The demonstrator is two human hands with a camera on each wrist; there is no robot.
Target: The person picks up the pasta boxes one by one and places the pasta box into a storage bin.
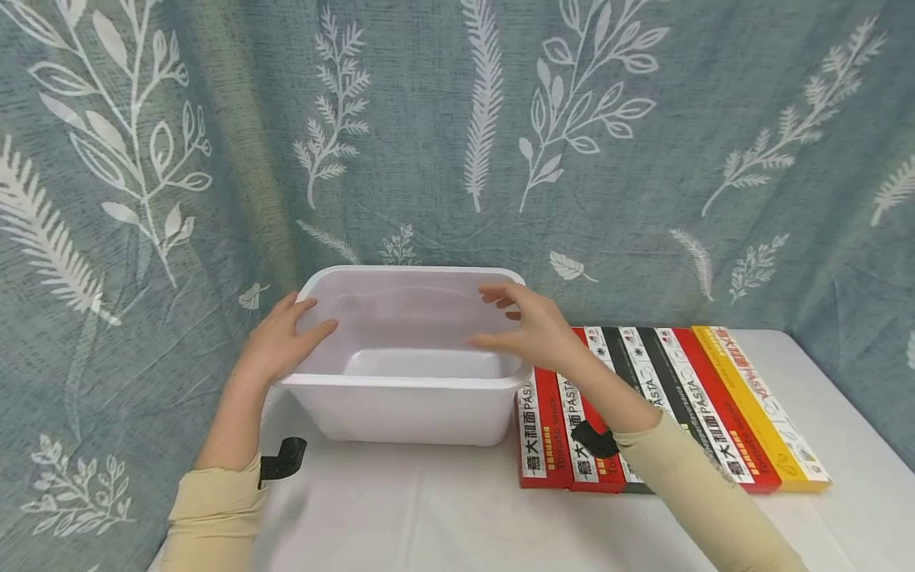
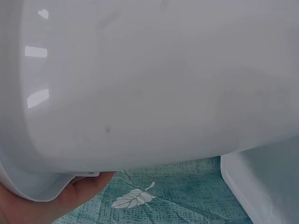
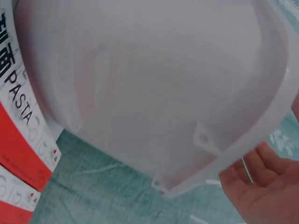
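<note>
A white plastic bin (image 1: 400,409) stands upright on the white table, its inside bare. My left hand (image 1: 275,342) rests at its left rim, thumb and forefinger stretched out over the opening. In the left wrist view, the fingers (image 2: 93,184) show beside the rim's underside, partly hidden by it. Over the right rim reaches my right hand (image 1: 532,330), fingers and thumb spread apart with a gap between them. The right wrist view has that hand's fingers (image 3: 261,163) loosely bent close to the rim; whether they touch it I cannot tell.
Several pasta boxes (image 1: 750,405) in red, black and yellow lie side by side right of the bin, under my right forearm. A green curtain (image 1: 429,159) with white leaf prints hangs behind the table (image 1: 400,508).
</note>
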